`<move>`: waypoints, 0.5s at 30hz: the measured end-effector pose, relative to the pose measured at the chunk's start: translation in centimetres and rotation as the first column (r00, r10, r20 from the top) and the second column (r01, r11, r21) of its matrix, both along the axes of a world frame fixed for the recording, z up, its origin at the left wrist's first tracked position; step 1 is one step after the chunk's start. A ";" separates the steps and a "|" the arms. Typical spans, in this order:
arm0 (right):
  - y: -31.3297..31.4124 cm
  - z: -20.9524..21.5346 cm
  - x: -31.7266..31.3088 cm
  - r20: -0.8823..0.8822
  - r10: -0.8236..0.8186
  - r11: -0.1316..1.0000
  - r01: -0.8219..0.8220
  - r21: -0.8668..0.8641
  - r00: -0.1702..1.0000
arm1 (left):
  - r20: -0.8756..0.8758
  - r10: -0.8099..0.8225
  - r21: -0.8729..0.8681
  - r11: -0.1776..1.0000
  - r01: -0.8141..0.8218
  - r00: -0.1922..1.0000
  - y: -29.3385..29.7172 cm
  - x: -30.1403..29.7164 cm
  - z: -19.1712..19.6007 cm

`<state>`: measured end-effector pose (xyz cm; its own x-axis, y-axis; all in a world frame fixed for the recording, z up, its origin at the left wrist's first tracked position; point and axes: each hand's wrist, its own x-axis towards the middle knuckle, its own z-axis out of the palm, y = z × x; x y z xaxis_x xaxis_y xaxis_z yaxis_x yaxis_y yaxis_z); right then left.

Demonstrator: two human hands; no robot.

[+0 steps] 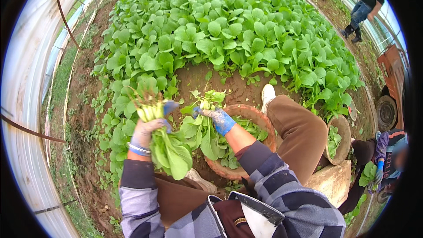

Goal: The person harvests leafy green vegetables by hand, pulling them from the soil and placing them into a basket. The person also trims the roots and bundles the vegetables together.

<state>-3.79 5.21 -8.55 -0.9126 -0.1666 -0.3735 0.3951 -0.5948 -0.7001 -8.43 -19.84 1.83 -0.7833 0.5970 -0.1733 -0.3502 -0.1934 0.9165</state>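
My left hand (149, 128) is closed around a bunch of leafy greens (172, 153), its pale stems and brown roots pointing up and its leaves hanging down. To its right, my right hand (217, 118), in a dirty blue and grey glove, grips a smaller bunch of greens (205, 137) by the stems. These leaves droop over the left side of a round reddish-brown basket (266, 123) standing between my legs. More loose greens (249, 128) lie inside the basket. The undersides of both hands are hidden.
A dense bed of leafy greens (207, 22) fills the ground ahead. At right stand a second basket (340, 152) with greens and a pale block (331, 180). A gloved co-worker (390, 163) is close at right; two other people are farther back. Plastic sheeting (31, 83) runs along the left.
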 end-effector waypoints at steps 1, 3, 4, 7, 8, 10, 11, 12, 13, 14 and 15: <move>0.9 0.9 -0.4 -0.129 -0.026 0.999 0.029 0.027 0.991 | 0.005 -0.049 0.059 0.997 0.049 0.999 1.8 -0.1 -0.5; 2.1 3.1 -0.7 -0.278 -0.078 0.991 0.104 0.080 0.957 | 0.039 0.042 0.013 0.999 -0.042 0.998 4.4 1.3 -1.5; 2.1 4.0 -0.7 -0.310 -0.116 0.988 0.141 0.057 0.944 | 0.039 0.069 -0.036 0.997 -0.067 0.997 5.1 2.0 -1.7; 2.0 6.8 -0.2 -0.295 -0.235 0.969 0.199 -0.149 0.926 | 0.068 0.099 -0.067 0.993 -0.095 0.993 7.7 4.0 -1.6; 1.9 8.3 0.7 -0.360 -0.334 0.943 0.307 -0.130 0.871 | 0.038 0.074 -0.091 0.993 -0.071 0.997 8.6 4.4 -1.6; 2.1 8.6 1.3 -0.309 -0.351 0.935 0.312 -0.169 0.884 | 0.111 0.003 -0.083 0.996 0.007 0.994 9.3 5.0 -1.6; 2.0 8.9 1.5 -0.282 -0.376 0.924 0.335 -0.183 0.883 | 0.096 -0.031 -0.072 0.997 0.038 0.995 9.7 5.0 -2.6; 1.8 9.1 1.8 -0.246 -0.402 0.912 0.360 -0.200 0.882 | 0.071 0.007 -0.065 0.998 -0.002 0.997 10.3 5.5 -3.1; 1.8 9.5 2.1 -0.237 -0.390 0.919 0.363 -0.151 0.890 | 0.056 0.019 -0.059 0.998 -0.015 0.998 10.4 5.7 -3.3; 2.1 9.2 1.9 -0.238 -0.381 0.922 0.350 -0.165 0.893 | 0.041 0.031 -0.053 0.998 -0.029 0.999 10.6 5.8 -3.3; 2.5 9.3 1.8 -0.238 -0.375 0.924 0.341 -0.175 0.896 | 0.025 0.034 -0.057 0.998 -0.032 0.999 10.7 5.8 -3.2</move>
<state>-1.97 7.72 0.77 -0.9808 0.1604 -0.1107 -0.0483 -0.7505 -0.6591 -2.59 -9.09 -1.39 -0.7973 0.5595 -0.2264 -0.3682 -0.1537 0.9170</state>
